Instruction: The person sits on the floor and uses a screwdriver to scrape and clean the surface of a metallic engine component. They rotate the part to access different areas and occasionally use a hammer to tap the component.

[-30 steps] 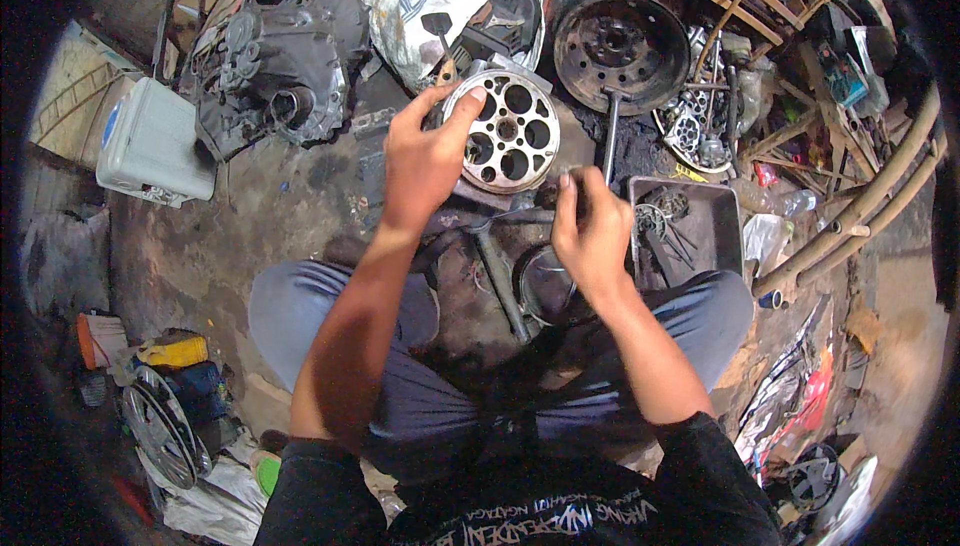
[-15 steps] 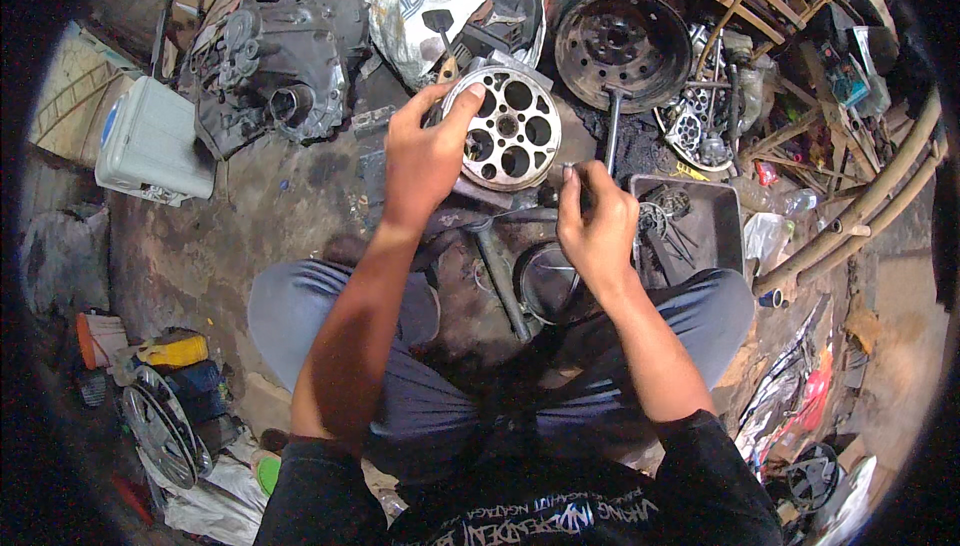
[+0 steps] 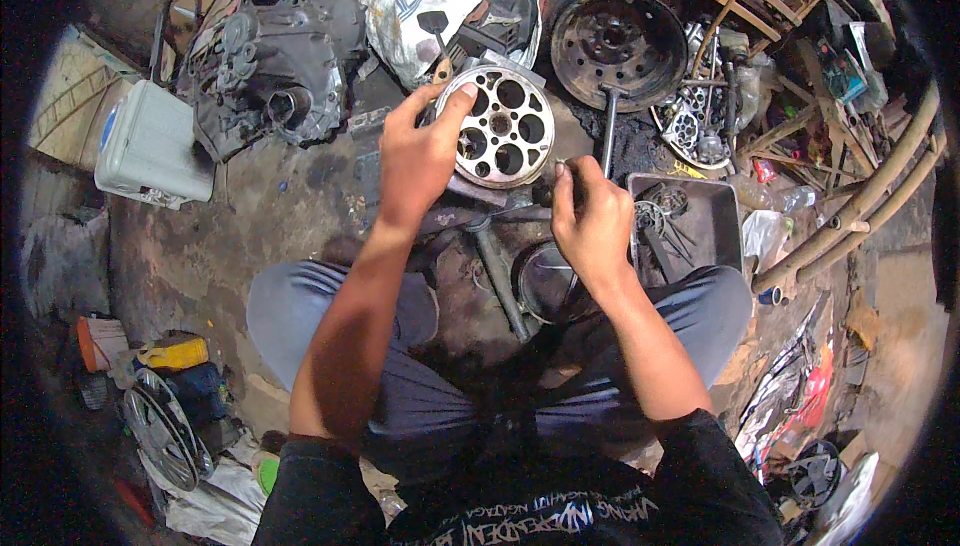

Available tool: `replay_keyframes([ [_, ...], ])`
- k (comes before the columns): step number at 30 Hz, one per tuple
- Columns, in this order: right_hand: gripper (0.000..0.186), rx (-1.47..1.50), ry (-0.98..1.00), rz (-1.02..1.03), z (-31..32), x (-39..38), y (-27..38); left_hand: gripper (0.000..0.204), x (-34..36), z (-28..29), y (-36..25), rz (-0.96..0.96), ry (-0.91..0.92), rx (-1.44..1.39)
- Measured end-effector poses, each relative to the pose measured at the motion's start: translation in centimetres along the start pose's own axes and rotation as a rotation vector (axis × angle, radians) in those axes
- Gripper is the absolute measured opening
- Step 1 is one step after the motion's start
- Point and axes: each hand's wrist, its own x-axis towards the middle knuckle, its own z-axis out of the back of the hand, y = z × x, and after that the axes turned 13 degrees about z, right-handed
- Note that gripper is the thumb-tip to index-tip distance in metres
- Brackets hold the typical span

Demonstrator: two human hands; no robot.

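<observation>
A round silver metal clutch drum (image 3: 516,130) with several large holes and a splined centre is tilted toward me in front of my knees. My left hand (image 3: 415,161) is closed on its left rim, the thumb lying on the face. Just off its lower right edge, my right hand (image 3: 596,218) is pinched, thumb against curled fingers. A small bit shows at those fingertips, too small to name. Below the drum, a metal bar with a T-shaped head (image 3: 497,271) lies beside a dark ring (image 3: 522,286).
A large grey gearbox casing (image 3: 290,56) stands far left, near a pale plastic box (image 3: 160,141). A black steel wheel rim (image 3: 570,56) sits beyond the drum. To the right are a grey tray (image 3: 738,221) with metal parts and a wooden frame (image 3: 870,211).
My left hand and the drum have shifted slightly left. My right hand has moved a little left with them, still pinched.
</observation>
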Motion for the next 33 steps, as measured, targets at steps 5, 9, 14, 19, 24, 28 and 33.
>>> replay_keyframes([
  [5,0.013,0.027,-0.006,0.15,0.6,-0.8,1.6,0.048,-0.2,-0.1,-0.2,-0.005,0.016,-0.003],
  [9,0.013,0.008,-0.024,0.103,0.0,-0.3,-0.3,0.048,0.0,0.2,-0.1,-0.046,0.009,0.037],
  [14,0.013,-0.108,0.063,0.104,0.3,-0.4,0.4,0.048,-0.2,0.0,-0.2,-0.009,0.015,0.01],
  [19,0.013,0.061,-0.01,0.212,1.9,-0.5,2.2,0.044,0.0,-0.1,0.0,-0.029,-0.006,0.022],
  [24,0.014,-0.042,0.001,0.138,1.3,0.6,0.0,0.043,-0.1,-0.1,-0.1,-0.013,0.001,-0.003],
  [28,0.011,-0.014,0.065,0.271,1.6,-0.4,2.0,0.045,0.1,0.0,0.2,-0.035,0.021,0.008],
  [33,0.009,-0.046,-0.007,0.236,2.0,0.5,1.1,0.044,-0.3,0.1,-0.1,-0.097,-0.027,0.115],
])
